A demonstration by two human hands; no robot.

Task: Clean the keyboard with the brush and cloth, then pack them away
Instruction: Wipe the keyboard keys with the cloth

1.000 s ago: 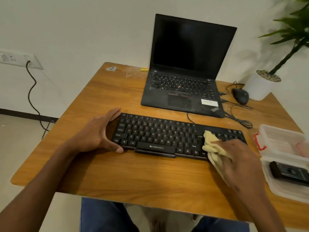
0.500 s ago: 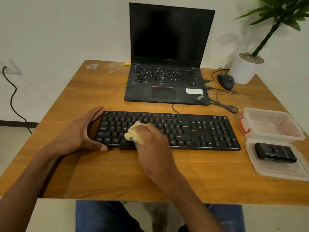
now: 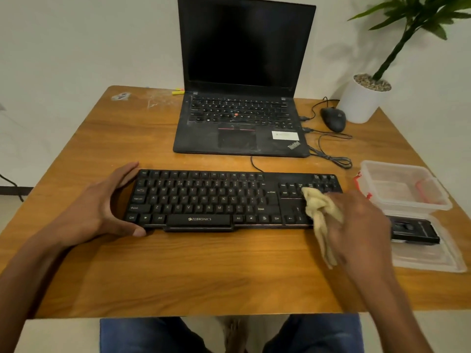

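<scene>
A black keyboard [image 3: 204, 197] lies across the middle of the wooden table [image 3: 178, 271]. My left hand [image 3: 102, 207] clasps its left end, fingers along the far edge and thumb at the near corner. My right hand [image 3: 356, 225] holds a crumpled yellow cloth [image 3: 318, 207] on the keyboard's right end, over the number pad. A clear plastic box [image 3: 407, 189] with red clips stands open at the right. Its lid [image 3: 433, 258] lies in front of it with a black object [image 3: 413, 230] on it, possibly the brush.
An open black laptop [image 3: 242, 118] sits behind the keyboard. A black mouse [image 3: 332, 119] with coiled cables and a white plant pot [image 3: 362, 100] stand at the back right. A yellow marker [image 3: 178, 91] lies at the back edge.
My right hand swept the cloth from the keyboard's right end to its left part and back to the right end. My left hand kept its hold on the left end.
</scene>
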